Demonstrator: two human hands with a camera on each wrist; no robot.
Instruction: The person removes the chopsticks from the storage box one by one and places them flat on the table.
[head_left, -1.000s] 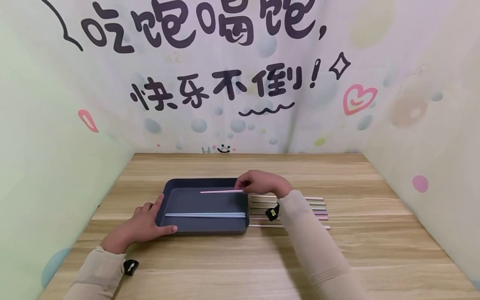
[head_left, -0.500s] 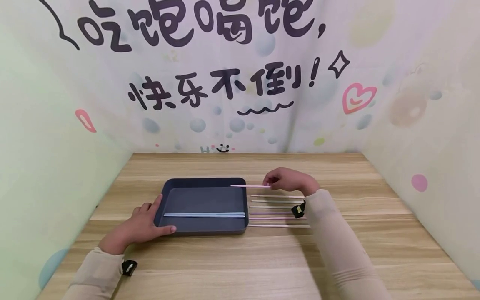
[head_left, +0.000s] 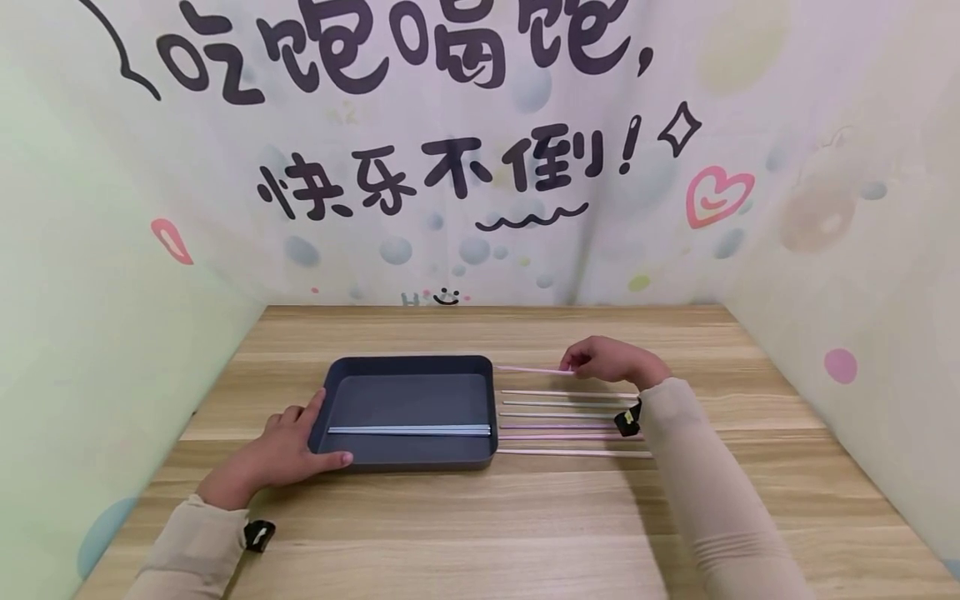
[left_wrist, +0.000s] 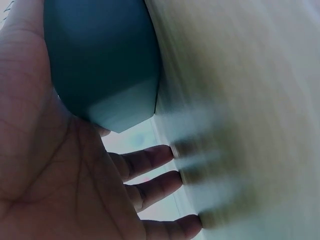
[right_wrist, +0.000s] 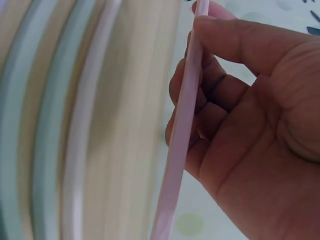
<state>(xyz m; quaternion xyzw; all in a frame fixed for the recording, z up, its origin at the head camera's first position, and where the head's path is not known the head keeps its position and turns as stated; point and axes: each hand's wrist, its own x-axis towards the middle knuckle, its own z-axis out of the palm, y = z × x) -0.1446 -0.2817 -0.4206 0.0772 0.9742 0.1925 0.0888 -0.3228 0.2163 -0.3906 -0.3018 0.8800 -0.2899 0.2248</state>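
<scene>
My right hand [head_left: 613, 358] pinches a pink chopstick [head_left: 531, 370] between thumb and fingertips, beyond the row on the table. In the right wrist view the pink chopstick [right_wrist: 180, 125] slants down past the curled lower fingers. The dark blue-grey tray [head_left: 408, 457] lies to the left, with pale blue chopsticks [head_left: 408, 430] side by side near its front. At the tray's left front corner rests my left hand [head_left: 273, 448], fingers extended along the side and thumb at the front wall. The left wrist view has the tray's corner [left_wrist: 105, 65] against the palm.
Several chopsticks [head_left: 555, 414] in white, pale green, purple and pink lie in parallel to the right of the tray, partly hidden by the right wrist. The wooden table [head_left: 450, 533] meets a printed cloth wall [head_left: 450, 250] at the back.
My right hand has moved right from over the tray, carrying the pink chopstick out beside it. My left hand and the tray have stayed in place.
</scene>
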